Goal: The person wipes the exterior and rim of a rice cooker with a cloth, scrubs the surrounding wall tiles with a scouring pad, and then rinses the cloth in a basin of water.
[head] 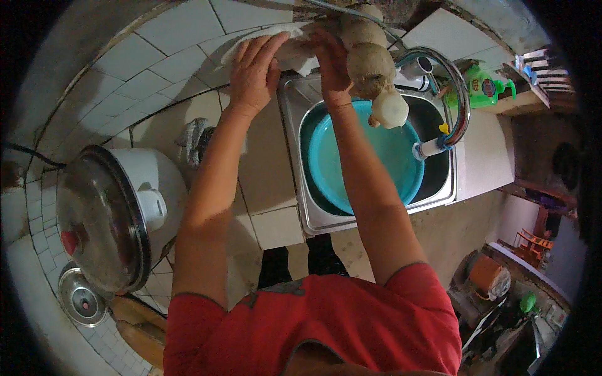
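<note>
My left hand point(255, 77) reaches up to the tiled wall, its fingers on a white cloth point(298, 33). The cloth stretches across towards my right hand point(333, 66), whose shaded fingertips meet its other side. One corner of the cloth hangs down between my hands. Right beside my right hand is a hanging column of rounded tan things point(371, 61) with a pale rounded end; what they are is unclear. Below my right forearm, a turquoise plastic basin point(320, 181) holds cloudy water inside the stainless steel sink point(305, 221).
A curved chrome faucet point(463, 94) arches over the basin's right side. Behind it stands a green pump bottle point(484, 89). On the left are a large lidded pot point(160, 174), a grey crumpled cloth point(193, 138) on the tiled counter, and a round metal lid point(83, 301).
</note>
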`<control>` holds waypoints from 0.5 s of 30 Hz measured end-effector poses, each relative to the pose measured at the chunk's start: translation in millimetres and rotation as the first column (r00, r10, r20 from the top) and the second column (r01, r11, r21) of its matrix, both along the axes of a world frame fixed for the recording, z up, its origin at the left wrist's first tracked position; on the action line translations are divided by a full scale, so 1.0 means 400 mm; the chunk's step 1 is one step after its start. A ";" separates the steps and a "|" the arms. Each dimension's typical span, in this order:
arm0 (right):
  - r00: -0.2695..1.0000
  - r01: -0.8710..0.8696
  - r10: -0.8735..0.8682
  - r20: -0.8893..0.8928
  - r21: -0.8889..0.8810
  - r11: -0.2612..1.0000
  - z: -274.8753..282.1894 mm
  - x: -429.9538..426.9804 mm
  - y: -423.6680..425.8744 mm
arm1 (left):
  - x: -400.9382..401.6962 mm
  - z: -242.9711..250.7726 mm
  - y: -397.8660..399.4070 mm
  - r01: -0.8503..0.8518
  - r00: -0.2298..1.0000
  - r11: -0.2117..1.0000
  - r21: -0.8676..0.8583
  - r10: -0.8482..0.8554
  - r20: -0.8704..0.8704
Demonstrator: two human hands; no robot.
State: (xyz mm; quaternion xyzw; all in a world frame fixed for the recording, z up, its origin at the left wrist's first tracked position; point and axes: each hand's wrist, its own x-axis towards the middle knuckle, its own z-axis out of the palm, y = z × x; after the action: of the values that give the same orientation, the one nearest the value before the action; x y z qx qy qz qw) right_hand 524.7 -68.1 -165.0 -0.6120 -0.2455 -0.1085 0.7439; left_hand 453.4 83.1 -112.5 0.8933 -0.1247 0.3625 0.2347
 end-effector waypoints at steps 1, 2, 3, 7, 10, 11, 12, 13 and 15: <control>0.999 0.048 -0.049 0.022 0.033 0.998 -0.013 0.025 -0.008 | 0.013 0.002 -0.015 0.004 0.999 1.000 0.003 -0.004 0.041; 0.997 0.048 -0.050 0.057 0.029 0.998 -0.032 0.040 -0.008 | 0.023 -0.016 -0.023 0.015 0.999 1.000 0.002 -0.015 0.039; 0.998 0.047 -0.049 0.047 0.036 0.998 -0.047 0.026 -0.002 | 0.019 -0.051 -0.012 -0.017 0.999 0.994 0.107 0.021 -0.038; 0.990 0.094 -0.108 -0.093 -0.139 0.986 -0.159 0.008 -0.015 | -0.007 -0.186 0.006 -0.043 0.962 0.977 0.211 0.097 -0.257; 0.965 0.094 -0.135 -0.224 -0.186 0.978 -0.280 0.024 -0.061 | 0.015 -0.182 -0.027 -0.016 0.957 0.974 0.227 0.081 -0.279; 0.964 0.099 -0.141 -0.224 -0.189 0.977 -0.296 0.039 -0.066 | 0.018 -0.171 -0.042 -0.002 0.958 0.981 0.196 0.058 -0.280; 0.958 0.133 -0.181 -0.225 -0.213 0.968 -0.292 0.044 -0.066 | 0.016 -0.168 -0.039 -0.003 0.958 0.980 0.201 0.060 -0.281; 0.948 0.153 -0.198 -0.250 -0.186 0.970 -0.289 0.047 -0.070 | 0.015 -0.164 -0.038 0.015 0.968 0.980 0.196 0.036 -0.249; 0.917 0.196 -0.200 -0.346 -0.045 0.980 -0.275 0.043 -0.072 | 0.016 -0.146 -0.038 0.041 0.974 0.979 0.201 0.005 -0.225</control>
State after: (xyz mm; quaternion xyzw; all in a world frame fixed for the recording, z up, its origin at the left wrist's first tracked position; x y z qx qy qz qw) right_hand 541.8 -97.1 -275.0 -0.6468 -0.0472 -0.0718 0.7578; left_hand 459.8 67.8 -170.8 0.9467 -0.1421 0.2424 0.1578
